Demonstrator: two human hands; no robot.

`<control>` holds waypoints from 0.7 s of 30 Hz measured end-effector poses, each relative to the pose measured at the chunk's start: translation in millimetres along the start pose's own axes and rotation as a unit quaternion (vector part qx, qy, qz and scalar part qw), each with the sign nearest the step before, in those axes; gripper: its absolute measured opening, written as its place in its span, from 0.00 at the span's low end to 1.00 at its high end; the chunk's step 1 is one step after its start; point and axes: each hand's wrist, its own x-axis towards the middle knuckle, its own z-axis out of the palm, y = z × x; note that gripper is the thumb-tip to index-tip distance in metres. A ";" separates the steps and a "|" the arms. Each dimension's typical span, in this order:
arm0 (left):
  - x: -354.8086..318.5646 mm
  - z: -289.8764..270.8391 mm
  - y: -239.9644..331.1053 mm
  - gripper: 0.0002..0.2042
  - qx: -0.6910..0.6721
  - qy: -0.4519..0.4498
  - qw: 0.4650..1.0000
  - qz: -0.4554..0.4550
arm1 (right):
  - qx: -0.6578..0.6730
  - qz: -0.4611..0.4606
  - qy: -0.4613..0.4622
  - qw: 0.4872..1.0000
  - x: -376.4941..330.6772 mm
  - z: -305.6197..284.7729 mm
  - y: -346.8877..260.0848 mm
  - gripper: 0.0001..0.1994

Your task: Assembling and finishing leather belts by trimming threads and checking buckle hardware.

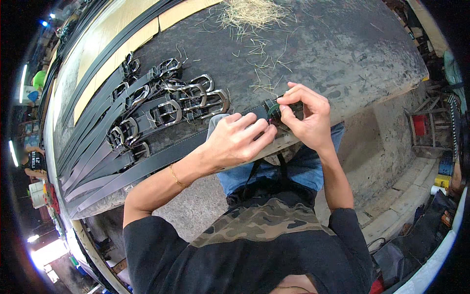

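A long black belt (171, 152) with pale edge stitching runs along the near edge of the table up to my hands. My left hand (240, 137) is curled over it, fingertips pressed together close to its buckle end (272, 110). Just beyond that end, my right hand (309, 115) makes a pinch with thumb and forefinger. Whatever is between those fingertips is too small to make out. Small green and pink spots show at the belt's end, between the two hands. Several other black belts with metal buckles (169, 110) lie in a heap to the left.
A pile of thin straw-coloured strands (254, 13) sits at the far side of the dark worktable (342, 54), with loose strands scattered nearer. Long black straps (115, 56) lie over cardboard at the far left. A metal-framed stool (431, 117) stands off to the right.
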 end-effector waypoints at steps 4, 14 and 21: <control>-0.4 0.1 0.5 0.16 0.000 -0.002 1.000 -0.004 | -0.002 0.003 -0.004 1.000 -0.1 0.0 -0.5 0.04; -0.6 0.2 0.2 0.16 -0.005 -0.001 1.000 0.002 | 0.044 0.026 0.034 0.998 -1.4 2.1 2.4 0.04; -1.3 1.1 0.1 0.16 -0.001 0.001 1.000 0.005 | 0.001 0.002 0.010 1.000 -0.7 1.6 0.5 0.04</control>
